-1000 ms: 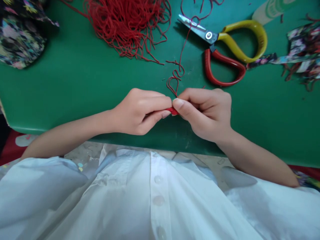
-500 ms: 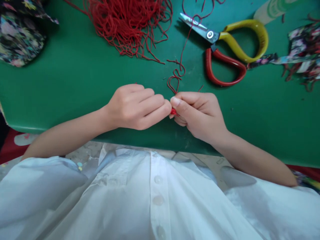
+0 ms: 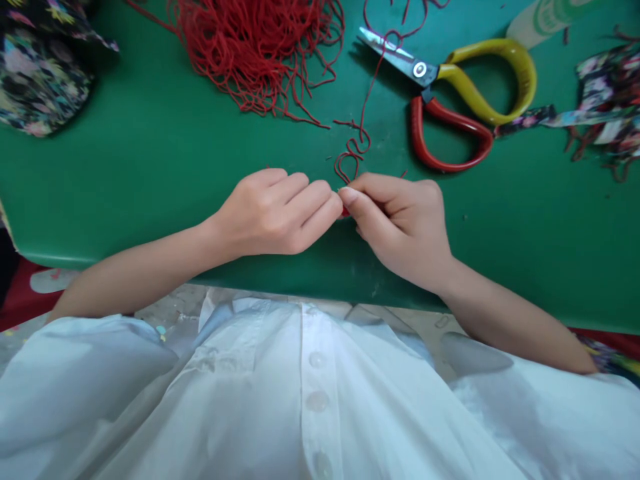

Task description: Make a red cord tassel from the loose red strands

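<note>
My left hand (image 3: 287, 213) is closed, knuckles up, its fingertips hidden beneath it. Against it my right hand (image 3: 405, 223) pinches with thumb and index finger. Between the two hands shows a small bit of a red item (image 3: 345, 212), mostly covered by the fingers; it looks like red cord. Just above the pinch, a thin red cord (image 3: 349, 160) lies in loops on the green table (image 3: 150, 160) and runs up across the scissor blades.
Scissors (image 3: 423, 70) with a yellow and a red handle lie at upper right, below a bottle (image 3: 543, 20). A tangle of red cord (image 3: 260, 53) is at top centre. Floral fabric lies at left (image 3: 43, 83) and right (image 3: 607, 100).
My right hand has moved slightly up, its lower fingers now tucked out of sight. My left hand has tilted a little. Less of the red item shows between them.
</note>
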The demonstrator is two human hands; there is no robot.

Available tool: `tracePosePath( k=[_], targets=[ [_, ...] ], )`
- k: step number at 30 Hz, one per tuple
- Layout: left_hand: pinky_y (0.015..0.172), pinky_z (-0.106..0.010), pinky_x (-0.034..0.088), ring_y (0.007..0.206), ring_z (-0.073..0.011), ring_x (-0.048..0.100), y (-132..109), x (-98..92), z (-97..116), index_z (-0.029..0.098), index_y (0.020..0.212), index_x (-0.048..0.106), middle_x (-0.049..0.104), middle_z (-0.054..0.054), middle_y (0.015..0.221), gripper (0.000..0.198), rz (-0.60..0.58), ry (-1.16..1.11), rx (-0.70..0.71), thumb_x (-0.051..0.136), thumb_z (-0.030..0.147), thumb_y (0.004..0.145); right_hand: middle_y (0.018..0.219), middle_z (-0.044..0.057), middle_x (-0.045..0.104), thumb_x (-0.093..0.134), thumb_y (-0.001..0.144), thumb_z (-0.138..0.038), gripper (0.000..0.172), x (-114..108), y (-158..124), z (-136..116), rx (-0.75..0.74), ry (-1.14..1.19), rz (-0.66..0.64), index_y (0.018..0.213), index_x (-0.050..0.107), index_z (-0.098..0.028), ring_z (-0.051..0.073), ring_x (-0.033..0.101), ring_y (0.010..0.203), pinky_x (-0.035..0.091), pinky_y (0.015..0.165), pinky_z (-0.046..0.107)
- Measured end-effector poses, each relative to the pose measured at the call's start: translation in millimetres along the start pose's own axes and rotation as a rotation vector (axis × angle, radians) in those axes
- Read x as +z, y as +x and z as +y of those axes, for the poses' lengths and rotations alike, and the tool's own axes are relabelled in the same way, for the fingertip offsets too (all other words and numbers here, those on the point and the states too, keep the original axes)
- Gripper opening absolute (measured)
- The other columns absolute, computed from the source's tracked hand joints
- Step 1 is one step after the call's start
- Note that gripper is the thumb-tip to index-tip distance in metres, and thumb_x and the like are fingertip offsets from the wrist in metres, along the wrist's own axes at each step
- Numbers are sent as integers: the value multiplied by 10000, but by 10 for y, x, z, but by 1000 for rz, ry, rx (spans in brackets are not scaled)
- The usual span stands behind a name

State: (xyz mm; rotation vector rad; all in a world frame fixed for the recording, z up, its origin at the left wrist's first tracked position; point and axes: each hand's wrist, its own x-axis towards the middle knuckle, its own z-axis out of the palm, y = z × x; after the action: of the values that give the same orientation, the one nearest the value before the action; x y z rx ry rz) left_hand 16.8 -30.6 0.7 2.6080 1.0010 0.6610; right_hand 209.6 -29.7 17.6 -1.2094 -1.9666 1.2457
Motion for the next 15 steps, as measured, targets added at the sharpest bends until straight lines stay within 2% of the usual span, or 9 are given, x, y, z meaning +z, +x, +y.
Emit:
tracePosePath(
  k=[3,6,11,15],
  targets=[
    [521,-254,407,580,-111,581,-41,3,25,181,740,569,460,3,602,351,13,-7,-44,340,295,981,540,-38,476,473,987,-290,314,32,-39,-7,-123,-195,112,713,572,-175,56,373,474,320,507,221],
    [558,-270,439,655,-132,616,-36,-39,61,194,827,593,544,-10,669,300,-7,-132,-129,379,348,972,539,-38,493,468,987,-264,294,53,-62,2,-229,-316,194,725,571,-178,50,408,462,318,475,208],
    [587,-247,449,628,-101,600,55,-150,56,206,820,590,600,13,652,303,-144,-455,-203,386,359,984,507,-46,476,480,968,-205,271,56,-66,27,-324,-398,237,711,565,-190,61,439,443,295,437,215],
    [593,-224,444,610,-83,596,89,-180,33,208,827,613,646,19,667,302,-183,-537,-237,399,349,987,471,-51,430,524,930,-173,283,32,-64,47,-420,-475,269,647,540,-183,58,392,432,273,431,218]
  ],
)
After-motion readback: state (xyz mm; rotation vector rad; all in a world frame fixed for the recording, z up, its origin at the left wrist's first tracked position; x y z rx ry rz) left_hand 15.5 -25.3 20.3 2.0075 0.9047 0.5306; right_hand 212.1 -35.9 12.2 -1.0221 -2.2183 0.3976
